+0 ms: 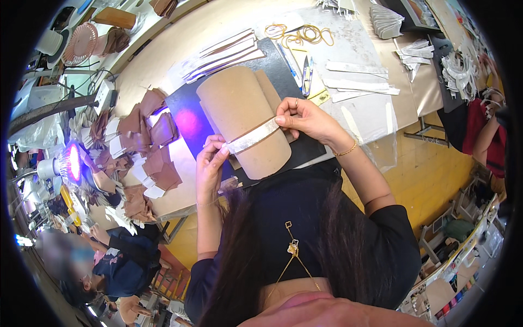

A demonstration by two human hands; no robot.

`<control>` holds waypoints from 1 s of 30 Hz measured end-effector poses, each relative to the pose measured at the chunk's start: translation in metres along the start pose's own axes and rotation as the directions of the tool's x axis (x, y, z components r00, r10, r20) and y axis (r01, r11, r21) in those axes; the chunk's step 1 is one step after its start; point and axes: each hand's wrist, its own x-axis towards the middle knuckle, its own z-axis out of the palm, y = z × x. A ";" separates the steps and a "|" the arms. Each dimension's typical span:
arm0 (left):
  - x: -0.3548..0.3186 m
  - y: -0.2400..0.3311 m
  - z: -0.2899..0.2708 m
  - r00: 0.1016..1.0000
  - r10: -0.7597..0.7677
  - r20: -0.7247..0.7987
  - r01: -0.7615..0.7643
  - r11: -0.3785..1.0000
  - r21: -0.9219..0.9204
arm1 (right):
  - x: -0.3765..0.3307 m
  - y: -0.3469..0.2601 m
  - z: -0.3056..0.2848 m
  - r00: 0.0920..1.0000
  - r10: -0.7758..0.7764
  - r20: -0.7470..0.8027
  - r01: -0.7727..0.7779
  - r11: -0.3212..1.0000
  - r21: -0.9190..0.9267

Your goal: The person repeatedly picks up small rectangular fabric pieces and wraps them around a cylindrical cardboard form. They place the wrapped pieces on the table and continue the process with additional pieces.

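Note:
A tan, rounded form (231,103), like a thick curved cardboard roll, lies before me. Across its near part runs a narrow whitish strip (253,136), bent over the curve. My left hand (211,161) pinches the strip's left end between thumb and fingers. At the right end, my right hand (299,119) grips the strip the same way, thumb on top; its other fingers curl partly behind the form. Beneath the form is a black board (278,68), with flat tan pieces showing from under it.
Brown and white cut pieces (150,128) lie in piles to the left, near a glowing purple lamp (71,163). Beyond the board are long strips (223,54), yellow cord (310,35) and pens (306,76). White strips (359,84) lie to the right. Co-workers sit on both sides.

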 end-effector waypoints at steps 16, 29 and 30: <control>-0.008 0.007 0.005 0.993 0.100 -0.056 -0.110 0.970 -0.215 | -0.024 -0.043 0.097 0.707 -0.400 0.583 0.610 -0.073 -0.789; 0.006 -0.007 0.002 0.994 0.103 -0.023 -0.105 0.989 -0.103 | -0.030 0.021 0.057 0.817 -0.576 0.032 0.415 0.548 -0.726; 0.008 -0.006 0.002 0.994 0.110 -0.010 -0.110 0.988 -0.107 | -0.029 0.027 0.052 0.871 -0.488 -0.050 0.330 0.660 -0.675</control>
